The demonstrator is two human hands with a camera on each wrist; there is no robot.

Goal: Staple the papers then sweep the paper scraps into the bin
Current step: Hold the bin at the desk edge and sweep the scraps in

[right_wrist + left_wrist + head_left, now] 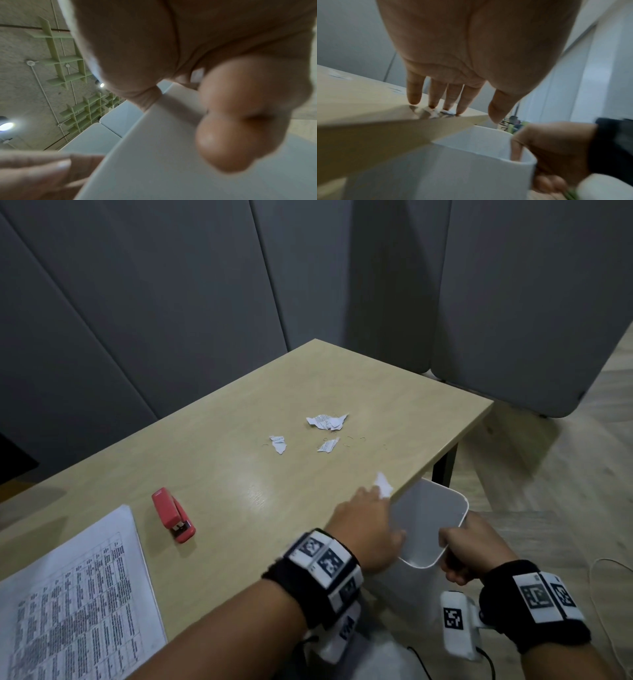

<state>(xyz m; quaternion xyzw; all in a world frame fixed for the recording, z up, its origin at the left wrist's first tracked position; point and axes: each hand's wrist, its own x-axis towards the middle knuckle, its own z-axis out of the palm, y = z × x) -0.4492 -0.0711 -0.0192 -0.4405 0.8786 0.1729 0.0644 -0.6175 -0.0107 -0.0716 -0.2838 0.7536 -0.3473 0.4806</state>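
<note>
My right hand (460,546) grips the rim of a white bin (428,529), thumb inside, and holds it just below the table's right edge. My left hand (368,520) lies flat with straight fingers (433,100) pressing a white paper scrap (384,486) at that edge, right above the bin (471,166). Three more torn scraps (328,421) lie farther out on the wooden table (239,440). A red stapler (173,515) sits near the left, beside the printed papers (78,601) at the near left corner. The bin wall (171,155) fills the right wrist view.
Grey padded partition panels (205,285) stand behind and to the right of the table. A black table leg (443,469) drops beside the bin. Wood-pattern floor (565,491) lies to the right, with a thin cable (613,563) across it.
</note>
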